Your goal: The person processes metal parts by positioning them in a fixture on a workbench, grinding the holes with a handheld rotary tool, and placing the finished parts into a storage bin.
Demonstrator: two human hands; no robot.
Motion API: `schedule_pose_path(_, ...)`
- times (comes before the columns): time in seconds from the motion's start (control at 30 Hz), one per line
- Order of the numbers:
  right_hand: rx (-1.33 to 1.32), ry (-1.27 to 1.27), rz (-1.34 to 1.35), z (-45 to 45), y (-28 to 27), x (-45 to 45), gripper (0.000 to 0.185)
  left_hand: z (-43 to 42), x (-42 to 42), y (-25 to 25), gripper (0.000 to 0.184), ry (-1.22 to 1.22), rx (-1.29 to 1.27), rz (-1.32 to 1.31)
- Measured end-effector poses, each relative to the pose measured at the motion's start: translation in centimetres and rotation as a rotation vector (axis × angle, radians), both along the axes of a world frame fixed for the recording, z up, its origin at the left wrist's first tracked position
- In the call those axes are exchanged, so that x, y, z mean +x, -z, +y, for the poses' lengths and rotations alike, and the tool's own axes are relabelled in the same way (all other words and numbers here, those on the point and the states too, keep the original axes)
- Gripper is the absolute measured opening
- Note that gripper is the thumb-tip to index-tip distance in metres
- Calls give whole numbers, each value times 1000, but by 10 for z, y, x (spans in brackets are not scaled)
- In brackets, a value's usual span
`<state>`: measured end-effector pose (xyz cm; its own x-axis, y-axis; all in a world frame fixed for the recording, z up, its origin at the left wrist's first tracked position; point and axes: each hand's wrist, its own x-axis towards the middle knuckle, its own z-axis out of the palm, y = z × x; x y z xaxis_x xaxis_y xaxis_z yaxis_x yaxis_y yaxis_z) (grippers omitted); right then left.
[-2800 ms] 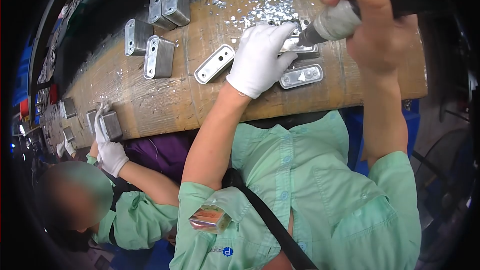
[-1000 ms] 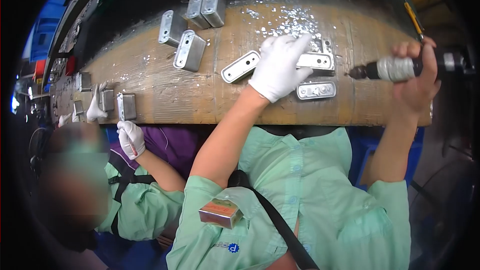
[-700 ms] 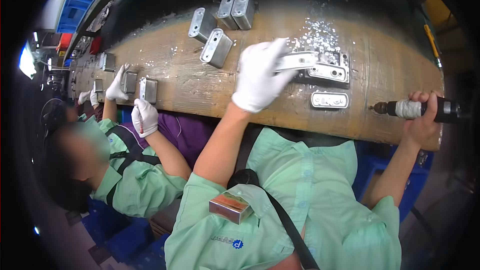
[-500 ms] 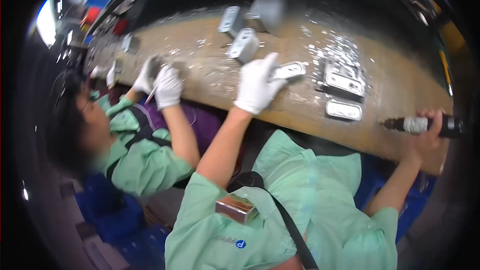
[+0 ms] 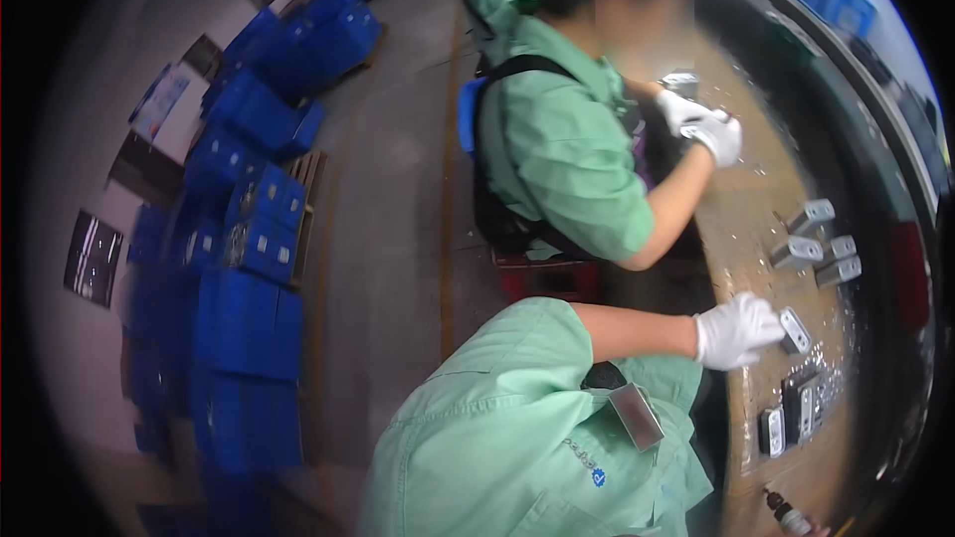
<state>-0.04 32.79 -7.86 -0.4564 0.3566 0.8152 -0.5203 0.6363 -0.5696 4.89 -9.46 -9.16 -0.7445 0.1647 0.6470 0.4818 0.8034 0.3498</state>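
My left hand (image 5: 738, 332), in a white glove, is at the table with its fingers closed at the near end of a small silver metal block (image 5: 795, 331) with holes in its face. My right hand (image 5: 819, 530) shows only in part at the bottom edge. It is wrapped round a black, cylindrical hand-held power tool (image 5: 790, 517) with a narrow dark tip; its exact kind is unclear. Between the two hands, a similar metal block (image 5: 772, 433) lies near the table edge, beside a dark fixture (image 5: 802, 406) holding another metal piece.
Several metal blocks (image 5: 798, 253) stand farther up the table (image 5: 741, 239), among shiny shavings. A co-worker (image 5: 572, 129) sits to my left, white-gloved hands (image 5: 711, 132) together over the table. Stacked blue crates (image 5: 249, 318) line the floor (image 5: 388, 239) behind.
My view has swung left, bringing the crates and more of the co-worker into sight. My left hand stays at the metal block. My right hand and its tool now sit at the bottom edge.
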Motion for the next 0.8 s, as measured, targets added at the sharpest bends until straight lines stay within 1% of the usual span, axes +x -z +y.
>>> schedule_pose_path(0.07,60,19,58,-8,-10,1,34,-12,54,0,38,140,113,-123)
schedule_pose_path(0.13,118,38,109,-16,-17,2,33,-19,109,11,32,214,237,-470)
schedule_pose_path(0.2,184,69,165,-20,-26,4,32,-29,149,48,32,248,250,-686)
schedule_pose_path(0.27,261,104,215,-17,-30,4,32,-38,185,75,36,238,531,-794)
schedule_pose_path(0.3,310,128,238,-17,-32,4,33,-41,199,76,34,205,502,-846)
schedule_pose_path(0.37,332,128,254,-17,-33,3,33,-42,218,106,34,176,544,-761)
schedule_pose_path(0.4,269,75,226,-23,-33,7,34,-42,226,119,33,166,558,-719)
schedule_pose_path(0.43,127,-10,180,-31,-34,12,34,-44,237,121,33,122,572,-709)
schedule_pose_path(0.5,-172,-168,109,-46,-35,21,36,-43,254,127,34,56,736,-741)
schedule_pose_path(0.53,-190,-166,104,-48,-33,23,37,-44,258,127,34,35,815,-747)
schedule_pose_path(0.57,-201,-167,98,-46,-32,23,38,-46,256,124,34,18,815,-782)
schedule_pose_path(0.6,-207,-167,88,-43,-32,23,38,-47,250,118,34,11,711,-798)
schedule_pose_path(0.63,-283,-147,65,-46,-31,23,41,-47,242,109,34,7,609,-816)
schedule_pose_path(0.67,-257,40,202,-15,4,-26,44,-45,231,104,35,13,509,-836)
schedule_pose_path(0.7,-242,-5,132,-7,9,-27,47,-42,219,102,34,32,468,-808)
schedule_pose_path(0.73,-228,-27,52,0,10,-20,49,-38,203,90,33,69,297,-759)
schedule_pose_path(0.77,-191,-110,-107,30,27,-25,38,-31,188,79,33,44,229,-760)
schedule_pose_path(0.8,-166,-174,-273,58,42,-19,34,-25,169,55,33,72,162,-755)
